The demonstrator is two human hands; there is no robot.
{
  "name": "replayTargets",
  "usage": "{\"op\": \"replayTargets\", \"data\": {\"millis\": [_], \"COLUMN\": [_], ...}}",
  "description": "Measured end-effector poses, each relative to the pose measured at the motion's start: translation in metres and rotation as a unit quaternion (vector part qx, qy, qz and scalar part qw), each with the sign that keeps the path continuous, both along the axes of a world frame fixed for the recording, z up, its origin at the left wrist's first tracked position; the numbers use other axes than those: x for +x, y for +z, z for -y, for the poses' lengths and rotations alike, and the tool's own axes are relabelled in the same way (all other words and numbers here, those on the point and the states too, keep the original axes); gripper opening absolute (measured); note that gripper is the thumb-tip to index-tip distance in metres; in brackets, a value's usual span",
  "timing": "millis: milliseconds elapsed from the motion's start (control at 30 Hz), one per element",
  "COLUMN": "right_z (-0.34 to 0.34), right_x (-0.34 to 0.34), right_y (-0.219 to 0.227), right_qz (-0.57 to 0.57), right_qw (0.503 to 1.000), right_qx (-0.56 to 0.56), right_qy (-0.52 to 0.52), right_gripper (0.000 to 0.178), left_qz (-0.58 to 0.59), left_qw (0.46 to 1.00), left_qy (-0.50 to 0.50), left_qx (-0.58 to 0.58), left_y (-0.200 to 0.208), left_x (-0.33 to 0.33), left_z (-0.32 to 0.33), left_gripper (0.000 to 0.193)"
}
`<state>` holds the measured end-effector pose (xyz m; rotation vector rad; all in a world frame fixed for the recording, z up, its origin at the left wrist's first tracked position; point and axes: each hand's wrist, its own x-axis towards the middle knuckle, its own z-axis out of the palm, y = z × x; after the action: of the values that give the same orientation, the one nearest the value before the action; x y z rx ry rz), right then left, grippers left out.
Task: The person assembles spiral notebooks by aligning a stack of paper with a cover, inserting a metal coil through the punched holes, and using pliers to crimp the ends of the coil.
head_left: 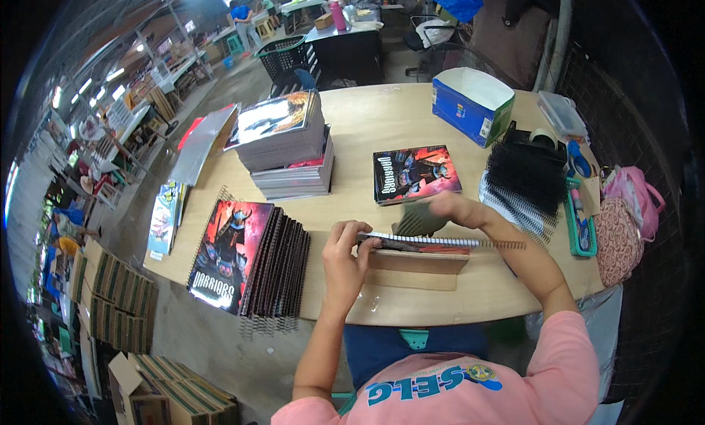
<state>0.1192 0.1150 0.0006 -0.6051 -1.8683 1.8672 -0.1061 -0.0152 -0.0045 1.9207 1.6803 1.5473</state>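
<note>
A notebook [422,243] stands on its long edge with its holed spine upward, in front of me. My left hand [346,252] is closed on its left end, thumb on the near side. A dark wire coil [503,244] runs along the spine and sticks out past the right end. Against the notebook's near side sits a brown wooden or cardboard block [418,263]. My right hand [459,208] is raised just beyond the spine, its fingers smeared by motion. A dark green ribbed piece [418,219] is beside its fingers; whether they grip it is unclear.
Coil-bound notebooks [235,256] stand at the left, behind them a tall stack of books [283,142]. Another notebook [415,174] lies beyond my hands. At right are loose black coils [525,179], a blue box [474,105] and a green tray [581,219].
</note>
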Motion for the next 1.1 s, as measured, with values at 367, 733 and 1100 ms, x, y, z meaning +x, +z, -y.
{"op": "replayTargets", "data": {"millis": [367,733,1100], "right_z": [-0.007,-0.023,0.107], "right_x": [-0.02,-0.048,0.144], "right_y": [0.001,-0.015,-0.106], "right_qz": [0.098,0.341,0.461], "right_qw": [0.986,0.873,0.687], "right_qx": [0.127,0.341,0.412], "right_qy": [0.049,0.07,-0.383], "right_gripper": [0.053,0.056,0.048], "left_qz": [0.091,0.195,0.326], "left_qw": [0.995,0.973,0.924], "left_qy": [0.003,-0.026,-0.196], "left_qx": [-0.033,-0.12,-0.043], "left_y": [0.0,-0.013,-0.04], "left_x": [-0.015,-0.02,-0.015], "left_z": [-0.001,-0.005,-0.019], "left_gripper": [0.028,0.041,0.02]}}
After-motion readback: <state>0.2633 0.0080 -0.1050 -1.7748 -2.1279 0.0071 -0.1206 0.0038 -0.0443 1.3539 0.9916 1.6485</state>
